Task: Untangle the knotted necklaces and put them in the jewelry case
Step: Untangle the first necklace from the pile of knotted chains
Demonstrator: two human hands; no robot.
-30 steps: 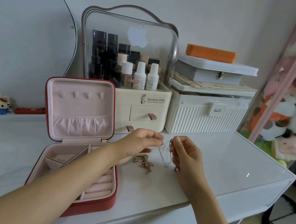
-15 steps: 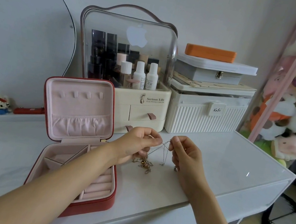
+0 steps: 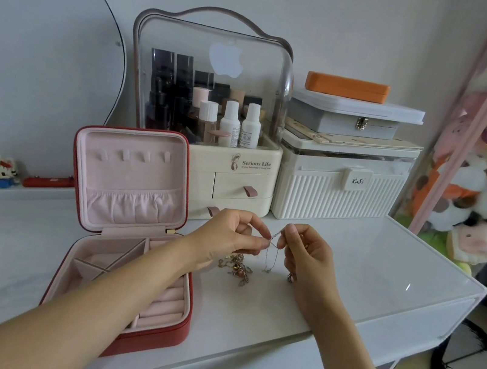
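I see my left hand (image 3: 228,239) and right hand (image 3: 304,254) raised just above the white tabletop (image 3: 347,283), fingertips nearly meeting. Both pinch a thin silver chain (image 3: 271,252): a short stretch runs between the two pinches, tilted up toward the right, and the rest hangs straight down, long axis vertical, with its low end at or just above the tabletop. A gold necklace tangle (image 3: 236,268) lies on the tabletop under my left hand, no clear long axis. A small piece (image 3: 290,276) sits beside my right palm; I cannot tell what it is. The red jewelry case (image 3: 128,261) stands open to the left, lid upright, pink compartments facing up.
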